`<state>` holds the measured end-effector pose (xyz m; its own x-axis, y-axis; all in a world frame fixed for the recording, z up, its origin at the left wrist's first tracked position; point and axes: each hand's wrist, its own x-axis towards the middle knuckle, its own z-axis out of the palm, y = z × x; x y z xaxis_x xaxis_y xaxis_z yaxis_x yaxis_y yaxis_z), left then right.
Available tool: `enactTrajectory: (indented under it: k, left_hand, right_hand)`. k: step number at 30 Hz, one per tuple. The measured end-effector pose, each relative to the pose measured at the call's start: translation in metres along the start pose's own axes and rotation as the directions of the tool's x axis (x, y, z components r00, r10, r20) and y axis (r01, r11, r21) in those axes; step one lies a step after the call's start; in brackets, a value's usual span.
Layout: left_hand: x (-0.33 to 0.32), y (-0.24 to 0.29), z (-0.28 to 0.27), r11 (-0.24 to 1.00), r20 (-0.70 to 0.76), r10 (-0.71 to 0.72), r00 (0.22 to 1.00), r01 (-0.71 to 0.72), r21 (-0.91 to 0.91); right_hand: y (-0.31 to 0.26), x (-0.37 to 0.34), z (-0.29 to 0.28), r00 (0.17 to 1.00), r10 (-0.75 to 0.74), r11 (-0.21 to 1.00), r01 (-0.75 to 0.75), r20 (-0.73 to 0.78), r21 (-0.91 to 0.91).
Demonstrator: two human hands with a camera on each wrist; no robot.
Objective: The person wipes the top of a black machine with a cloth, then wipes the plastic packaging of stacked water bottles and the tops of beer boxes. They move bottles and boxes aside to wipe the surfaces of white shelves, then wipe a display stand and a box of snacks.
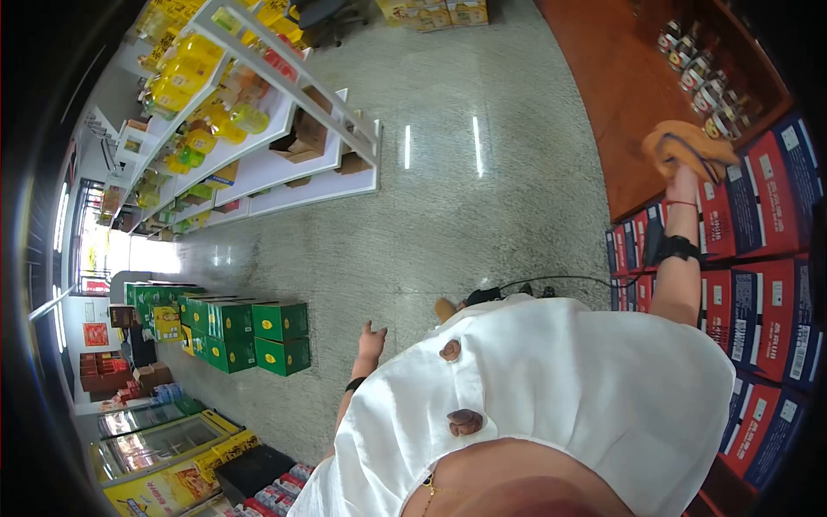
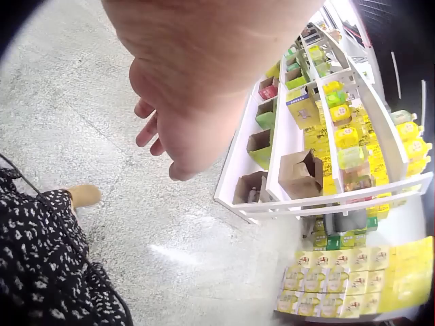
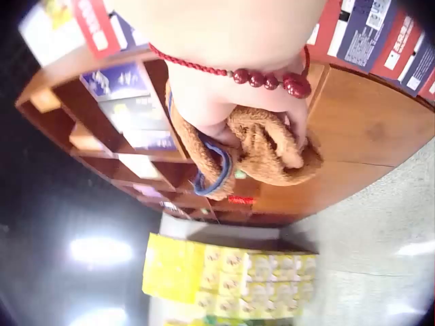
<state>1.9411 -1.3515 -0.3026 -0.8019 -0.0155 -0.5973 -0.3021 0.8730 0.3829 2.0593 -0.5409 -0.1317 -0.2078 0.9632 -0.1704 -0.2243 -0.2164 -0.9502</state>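
My right hand (image 1: pixel 683 183) grips a bunched orange-brown towel (image 3: pixel 275 153) with a blue edge. In the head view the arm reaches out over stacked red and blue cartons (image 1: pixel 767 332). There the towel overlaps the wooden cabinet (image 1: pixel 594 103), close to a row of small bottles (image 1: pixel 702 82). The right wrist view has folds of the towel bulging out around the fingers, and a loop of its blue edge hangs down. Low at my left side hangs my left hand (image 1: pixel 371 341), with nothing in it and its fingers loosely bent.
White shelving (image 1: pixel 319 185) with yellow bottles and open cardboard boxes stands ahead on the left. Green cartons (image 1: pixel 280 323) are stacked on the floor at the left. A black cable (image 1: pixel 560 277) runs near my body. Yellow cartons (image 3: pixel 258 278) stand farther off.
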Motion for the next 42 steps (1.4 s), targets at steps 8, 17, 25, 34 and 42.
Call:
enactTrajectory:
  k: [8,17,25,34,42]
  left_hand:
    - [0.080,0.041,-0.168,0.971,-0.153,0.194,0.969,-0.212,-0.113]
    - [0.110,0.265,-0.257,0.495,0.023,0.867,0.497,-0.856,-0.149]
    - [0.223,0.299,-0.332,0.550,0.054,0.788,0.613,-0.662,-0.509]
    - [0.354,0.229,-0.457,0.447,-0.283,0.511,0.812,-0.532,-0.720]
    - [0.516,0.154,-0.656,0.625,-0.723,0.121,0.681,-0.618,-0.477]
  right_hand:
    - [0.170,-0.223,0.194,0.739,0.342,0.769,0.134,0.580,-0.624]
    - [0.187,-0.404,0.429,0.272,0.427,0.877,0.108,0.862,-0.468]
    - [0.199,-0.413,0.571,-0.051,0.470,0.879,-0.060,0.881,-0.473]
    - [0.259,-0.392,0.699,-0.177,0.463,0.880,0.203,0.868,-0.428]
    - [0.353,-0.306,0.640,0.508,0.747,0.577,-0.173,0.429,-0.798]
